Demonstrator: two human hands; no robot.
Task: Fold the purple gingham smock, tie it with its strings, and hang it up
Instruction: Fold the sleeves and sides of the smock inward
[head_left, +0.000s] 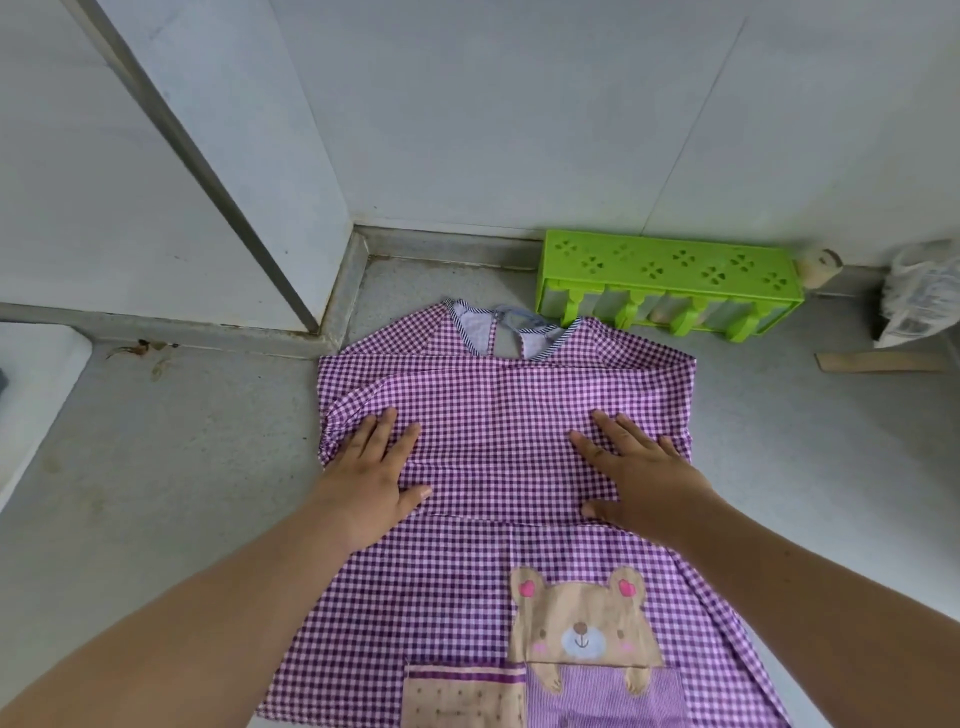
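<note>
1. Both hands lie flat, palms down and fingers spread, on the chest of the smock (498, 415): the left hand (371, 478) near its 9 o'clock edge, the right hand (636, 480) towards its 3 o'clock edge. Neither one grips anything; they only press on the cloth.
2. That purple gingham garment is spread front-up on the grey floor (171, 467), collar (506, 332) at 12 o'clock, hem running out of view at 6 o'clock.
3. Progress, as I judge it: early. The sleeves appear folded in across the chest, giving the top a squared outline, and the hands seem to be smoothing that fold. The skirt part is still unfolded.
4. Left to do: fold the body down, tie it with its strings, and hang it up. No strings can be seen, nor any hook or rail.
5. Writing: none readable. A bear patch (584, 629) sits above a pocket at 5 o'clock, beside a biscuit-like patch (462, 696).
6. A green plastic rack (670, 283) lies just beyond the collar at 1 o'clock; a crumpled plastic bag (919, 291) sits at 2 o'clock, its print too small to read.
</note>
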